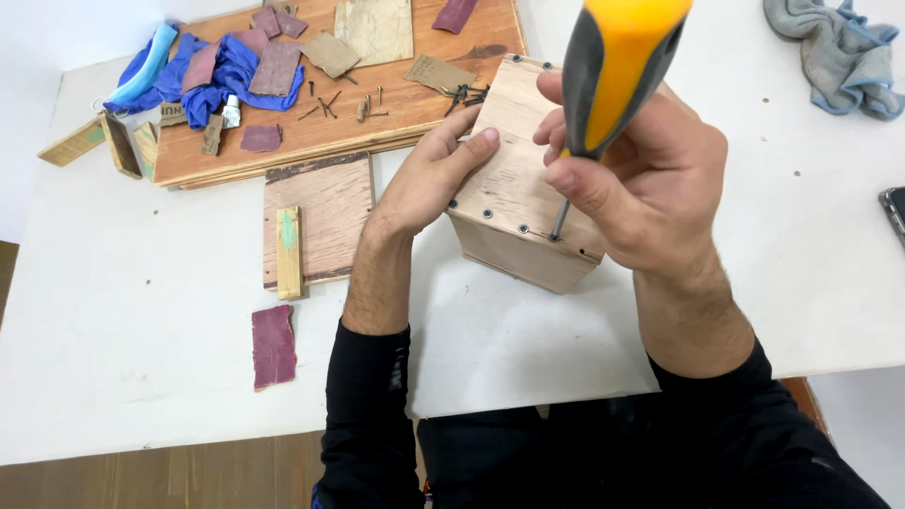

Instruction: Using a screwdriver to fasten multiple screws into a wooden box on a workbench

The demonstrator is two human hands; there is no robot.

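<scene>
The wooden box (pixel 514 179) sits on the white table (pixel 141 283), right in front of the person, and everything else is told from it. The right hand (pixel 641 179) is closed tight around one yellow and grey screwdriver (pixel 613 66), whose metal tip stands on a screw (pixel 554 236) at the near edge of the box top. The left hand (pixel 434 174) lies open and flat against the left side of the box, with the thumb on top, holding it still. To do this well, I think the screwdriver should stay straight up over the screw, pushed down firmly and turned slowly, while the left hand keeps the box from sliding. Along that near edge I count about four dark screw heads. Behind the box is one big wooden board (pixel 396 104) with a small heap of loose screws (pixel 462 94), too many to count. Left of the box lie one smaller board (pixel 325 212) and one red sandpaper piece (pixel 273 346). Far right is one grey cloth (pixel 834 52).
</scene>
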